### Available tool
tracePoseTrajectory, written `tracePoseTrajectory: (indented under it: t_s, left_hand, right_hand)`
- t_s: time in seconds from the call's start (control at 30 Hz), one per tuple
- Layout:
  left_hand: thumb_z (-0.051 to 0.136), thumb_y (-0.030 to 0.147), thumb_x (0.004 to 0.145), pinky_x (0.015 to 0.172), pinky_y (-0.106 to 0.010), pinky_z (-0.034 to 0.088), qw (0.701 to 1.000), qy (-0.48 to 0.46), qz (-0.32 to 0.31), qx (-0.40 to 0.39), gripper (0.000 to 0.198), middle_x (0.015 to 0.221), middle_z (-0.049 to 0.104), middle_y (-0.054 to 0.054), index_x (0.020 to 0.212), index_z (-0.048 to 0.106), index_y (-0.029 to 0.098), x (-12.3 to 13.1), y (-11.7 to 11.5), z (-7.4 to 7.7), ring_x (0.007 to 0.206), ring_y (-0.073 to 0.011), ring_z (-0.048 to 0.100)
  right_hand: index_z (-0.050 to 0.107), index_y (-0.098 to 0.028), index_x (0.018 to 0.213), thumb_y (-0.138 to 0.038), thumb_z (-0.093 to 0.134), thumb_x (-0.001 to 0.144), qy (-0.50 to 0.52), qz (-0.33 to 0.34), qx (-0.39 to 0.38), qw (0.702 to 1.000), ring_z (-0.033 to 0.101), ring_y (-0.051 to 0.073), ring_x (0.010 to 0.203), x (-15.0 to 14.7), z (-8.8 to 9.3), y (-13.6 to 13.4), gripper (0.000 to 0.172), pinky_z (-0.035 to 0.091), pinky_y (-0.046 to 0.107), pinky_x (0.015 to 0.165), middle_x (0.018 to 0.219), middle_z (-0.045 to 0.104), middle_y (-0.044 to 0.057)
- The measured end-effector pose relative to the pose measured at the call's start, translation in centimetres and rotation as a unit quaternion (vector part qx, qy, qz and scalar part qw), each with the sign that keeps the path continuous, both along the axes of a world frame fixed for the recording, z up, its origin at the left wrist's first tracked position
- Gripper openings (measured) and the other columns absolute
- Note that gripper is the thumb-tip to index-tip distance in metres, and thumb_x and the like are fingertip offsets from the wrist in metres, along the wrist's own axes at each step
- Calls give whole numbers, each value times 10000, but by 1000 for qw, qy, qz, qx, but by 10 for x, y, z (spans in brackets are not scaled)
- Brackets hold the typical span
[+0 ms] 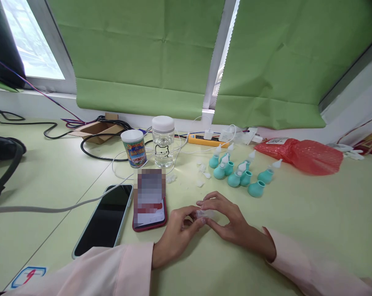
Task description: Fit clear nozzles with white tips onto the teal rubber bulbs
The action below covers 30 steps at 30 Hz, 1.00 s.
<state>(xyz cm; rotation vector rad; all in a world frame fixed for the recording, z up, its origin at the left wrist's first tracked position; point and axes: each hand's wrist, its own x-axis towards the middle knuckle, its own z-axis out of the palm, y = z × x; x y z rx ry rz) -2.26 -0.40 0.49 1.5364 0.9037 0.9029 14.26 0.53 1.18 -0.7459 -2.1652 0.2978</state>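
My left hand [180,229] is closed, thumb and fingers pinching a small clear plastic piece [205,213] just above the table. From the other side, my right hand [230,216] has its thumb and fingertips around the same piece, which they partly cover. Beyond my hands stand several teal rubber bulbs, some fitted with translucent pointed nozzles. The nearest teal bulb [256,189] has a bare open neck. One at the right, a teal bulb with a nozzle [266,176], leans over. Small translucent scraps [201,168] lie left of the bulbs.
Left of my hands lie a red-cased phone [149,201] and a dark-screened phone [107,220], with a grey cable [50,209] across it. Behind are a printed cup [134,149], a clear jar [163,144], an orange power strip [201,140] and a red plastic bag [309,156].
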Motion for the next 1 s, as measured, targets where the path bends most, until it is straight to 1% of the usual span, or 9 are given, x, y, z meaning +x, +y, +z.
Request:
tracePoseTrajectory:
  t_s: [0.13, 0.23, 0.33, 0.4, 0.47, 0.6, 0.73, 0.83, 1.0]
  left_hand:
    - [540, 277, 754, 542, -207, 392, 999, -10, 21, -25, 228, 729, 555, -34, 891, 602, 106, 1, 1, 0, 623, -121, 484]
    - [540, 258, 749, 558, -216, 400, 999, -10, 32, -34, 217, 752, 559, -42, 891, 597, 104, 1, 1, -1, 634, -125, 502]
    - [536, 248, 750, 571, -212, 398, 999, -11, 27, -29, 182, 767, 558, -38, 856, 598, 114, 1, 0, -2, 655, -123, 498]
    - [535, 245, 749, 561, -207, 390, 999, -8, 21, -30, 161, 743, 549, -27, 826, 593, 116, 1, -1, -3, 643, -117, 486]
    - [536, 241, 745, 545, -204, 377, 999, -5, 18, -39, 138, 695, 533, -12, 786, 582, 117, 0, -1, -2, 615, -110, 476]
    - [541, 229, 733, 547, -204, 370, 999, -8, 28, -46, 118, 640, 525, -1, 697, 565, 119, 0, 1, 2, 618, -118, 482]
    - [519, 257, 747, 552, -212, 383, 998, -18, 20, -51, 160, 622, 527, -1, 679, 574, 123, 0, 1, 4, 611, -125, 496]
    - [523, 265, 746, 548, -213, 383, 998, -18, 17, -50, 165, 626, 524, -2, 692, 586, 123, 0, 0, 3, 604, -124, 493]
    - [546, 271, 733, 560, -222, 394, 998, -4, 24, -50, 189, 708, 555, -34, 804, 615, 110, 1, 2, 0, 639, -134, 498]
  right_hand:
    - [394, -188, 1170, -205, 591, 689, -75, -35, 63, 995, 472, 248, 1027, 9, 22, -1, 521, 412, 430, 844, 1134, 517, 109]
    - [427, -191, 1107, -214, 617, 650, -48, -113, 130, 984, 493, 265, 1005, 30, 37, 8, 496, 419, 439, 823, 1103, 525, 112]
    - [453, -227, 981, -189, 628, 618, 16, -232, 283, 931, 531, 260, 904, 63, 43, 26, 405, 442, 418, 733, 1011, 552, 84]
    - [469, -218, 913, -199, 608, 630, -31, -307, 325, 894, 522, 254, 881, 85, 43, 39, 316, 423, 398, 732, 960, 566, 85]
    - [501, -189, 875, -253, 577, 652, -142, -366, 293, 872, 507, 258, 863, 101, 43, 49, 244, 400, 376, 711, 917, 581, 92]
    - [554, -155, 901, -379, 484, 712, -361, -443, 124, 812, 499, 300, 839, 110, 38, 58, 301, 332, 394, 660, 867, 598, 112]
    - [550, -148, 923, -344, 464, 736, -438, -452, -11, 777, 519, 303, 816, 106, 29, 60, 285, 313, 383, 623, 826, 610, 123]
    - [531, -158, 948, -312, 470, 740, -438, -450, -48, 777, 538, 285, 807, 107, 28, 63, 266, 318, 362, 606, 809, 612, 112]
    - [539, -188, 879, -311, 496, 719, -366, -452, -35, 813, 570, 238, 724, 115, 35, 64, 206, 338, 324, 585, 715, 617, 58]
